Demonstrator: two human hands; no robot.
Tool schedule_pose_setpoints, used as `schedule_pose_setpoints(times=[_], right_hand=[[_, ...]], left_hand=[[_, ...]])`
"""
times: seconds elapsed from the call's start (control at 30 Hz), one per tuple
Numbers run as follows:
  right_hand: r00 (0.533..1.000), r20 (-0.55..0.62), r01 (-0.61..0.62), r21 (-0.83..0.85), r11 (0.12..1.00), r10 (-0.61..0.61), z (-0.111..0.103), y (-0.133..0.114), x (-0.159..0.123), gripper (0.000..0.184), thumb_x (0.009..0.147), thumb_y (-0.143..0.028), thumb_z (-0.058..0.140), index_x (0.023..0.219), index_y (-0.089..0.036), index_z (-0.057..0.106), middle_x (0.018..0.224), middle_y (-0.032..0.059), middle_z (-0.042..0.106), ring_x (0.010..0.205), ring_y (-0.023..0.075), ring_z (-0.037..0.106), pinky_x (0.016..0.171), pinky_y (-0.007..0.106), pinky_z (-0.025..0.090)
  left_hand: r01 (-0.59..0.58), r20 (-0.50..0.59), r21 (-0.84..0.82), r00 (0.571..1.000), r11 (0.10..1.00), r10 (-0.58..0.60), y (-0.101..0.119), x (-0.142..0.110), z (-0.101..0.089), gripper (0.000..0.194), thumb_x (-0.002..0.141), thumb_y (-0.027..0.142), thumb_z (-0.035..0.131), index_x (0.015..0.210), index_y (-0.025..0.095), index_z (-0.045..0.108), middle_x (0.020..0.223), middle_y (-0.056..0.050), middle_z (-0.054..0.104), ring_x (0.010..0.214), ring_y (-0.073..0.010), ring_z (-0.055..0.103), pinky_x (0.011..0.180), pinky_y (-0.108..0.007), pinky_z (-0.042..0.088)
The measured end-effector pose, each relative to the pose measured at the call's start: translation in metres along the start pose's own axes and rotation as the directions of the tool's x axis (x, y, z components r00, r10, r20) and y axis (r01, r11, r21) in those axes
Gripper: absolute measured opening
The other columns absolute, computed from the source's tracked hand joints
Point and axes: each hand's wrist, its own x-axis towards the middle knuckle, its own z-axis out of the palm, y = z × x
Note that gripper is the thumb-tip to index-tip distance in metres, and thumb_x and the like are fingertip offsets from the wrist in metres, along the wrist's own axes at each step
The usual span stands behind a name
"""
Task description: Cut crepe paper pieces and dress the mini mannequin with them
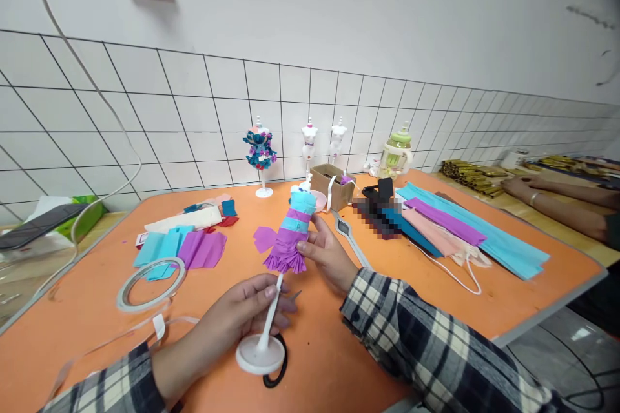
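A small white dress-form mannequin [266, 329] is tilted above the orange table, wearing bands of blue and purple crepe paper with a ruffled purple skirt [285, 257]. My left hand [245, 303] is closed around its white pole, just above the round base. At the right side of the paper dress, my right hand [332, 257] grips the mannequin with thumb and fingers. Behind the pole lie scissors with a black handle [285, 368], partly hidden by my left hand and the base. A loose purple paper piece [263, 239] shows left of the dress.
Left are a tape roll [124, 297] and blue and purple paper pieces [201, 250]. A decorated mannequin [260, 148], two plain ones, a cardboard box [341, 195] and a bottle [394, 156] stand behind. Paper strips [475, 232] lie right. Another person's arms [557, 200] rest at far right.
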Motion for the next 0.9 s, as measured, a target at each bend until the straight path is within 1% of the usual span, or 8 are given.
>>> schedule_pose_setpoints(times=[0.1,0.2,0.27,0.33,0.43,0.57,0.67,0.9], right_hand=[[0.998,0.067,0.006,-0.011,1.0,-0.005,0.001,0.001,0.0,0.07,0.073,-0.044,0.079,0.13,-0.025,0.044,0.096,0.0031,0.07,0.091,0.0232,0.069,0.087,0.041,0.053],[0.989,-0.068,0.112,-0.199,0.974,-0.128,-0.003,0.004,0.002,0.064,0.076,-0.049,0.073,0.129,-0.025,0.046,0.114,0.0091,0.064,0.098,0.0236,0.064,0.086,0.041,0.053],[0.924,-0.22,0.189,-0.448,0.874,-0.313,-0.006,0.005,0.003,0.062,0.076,-0.044,0.072,0.128,-0.024,0.046,0.118,0.0104,0.059,0.099,0.0227,0.06,0.085,0.041,0.051],[0.81,-0.273,0.227,-0.669,0.708,-0.518,-0.008,0.002,0.001,0.06,0.078,-0.037,0.072,0.13,-0.023,0.045,0.114,0.0094,0.057,0.097,0.0218,0.056,0.084,0.04,0.049],[0.689,-0.044,0.338,-0.864,0.374,-0.723,-0.007,-0.006,-0.006,0.037,0.084,-0.03,0.068,0.118,-0.026,0.056,0.102,0.0052,0.059,0.091,0.0213,0.054,0.082,0.04,0.044],[0.587,0.392,0.452,-0.885,-0.114,-0.708,-0.004,-0.015,-0.013,0.008,0.086,-0.023,0.07,0.088,-0.031,0.071,0.079,-0.0006,0.062,0.078,0.0186,0.051,0.078,0.039,0.034],[0.562,0.471,0.45,-0.864,-0.226,-0.68,-0.005,-0.017,-0.014,0.015,0.089,-0.021,0.066,0.087,-0.033,0.074,0.07,-0.0028,0.064,0.073,0.0168,0.05,0.076,0.039,0.03],[0.608,0.543,0.457,-0.836,-0.304,-0.58,-0.007,-0.018,-0.013,0.017,0.091,-0.021,0.064,0.097,-0.035,0.072,0.07,-0.0059,0.069,0.07,0.0151,0.05,0.076,0.04,0.025]], left_hand=[[0.044,0.065,-0.059,0.997,0.997,-0.04,0.0,-0.002,-0.005,0.032,0.083,0.045,0.073,0.094,0.015,0.068,0.069,-0.004,0.07,0.058,-0.0153,0.066,0.057,-0.024,0.049],[-0.012,0.01,-0.052,1.0,0.999,0.012,-0.003,0.0,-0.008,0.029,0.086,0.044,0.07,0.092,0.016,0.068,0.065,-0.002,0.068,0.054,-0.0133,0.063,0.053,-0.022,0.047],[-0.024,-0.026,-0.051,0.999,0.998,0.023,-0.004,0.001,-0.008,0.03,0.086,0.044,0.07,0.093,0.016,0.067,0.065,-0.002,0.068,0.053,-0.0127,0.062,0.052,-0.021,0.047],[-0.02,-0.046,-0.059,0.999,0.998,0.018,-0.004,0.002,-0.007,0.029,0.086,0.044,0.07,0.095,0.017,0.066,0.067,-0.001,0.067,0.053,-0.0121,0.062,0.053,-0.021,0.047],[-0.027,-0.06,-0.065,0.998,0.998,0.023,-0.003,0.001,-0.005,0.028,0.087,0.043,0.069,0.094,0.017,0.065,0.067,0.0,0.066,0.053,-0.0115,0.061,0.051,-0.021,0.046],[-0.053,-0.041,-0.072,0.998,0.996,0.05,-0.004,0.001,-0.005,0.027,0.089,0.043,0.066,0.094,0.017,0.064,0.065,0.001,0.064,0.049,-0.0103,0.057,0.047,-0.021,0.043],[-0.057,-0.03,-0.067,0.998,0.996,0.055,-0.006,0.002,-0.005,0.026,0.089,0.042,0.066,0.092,0.017,0.064,0.064,0.002,0.063,0.046,-0.0097,0.056,0.046,-0.02,0.041],[-0.041,-0.042,-0.038,0.998,0.998,0.04,-0.006,0.0,-0.001,0.027,0.089,0.043,0.067,0.092,0.016,0.065,0.064,0.001,0.064,0.05,-0.0109,0.059,0.048,-0.02,0.043]])
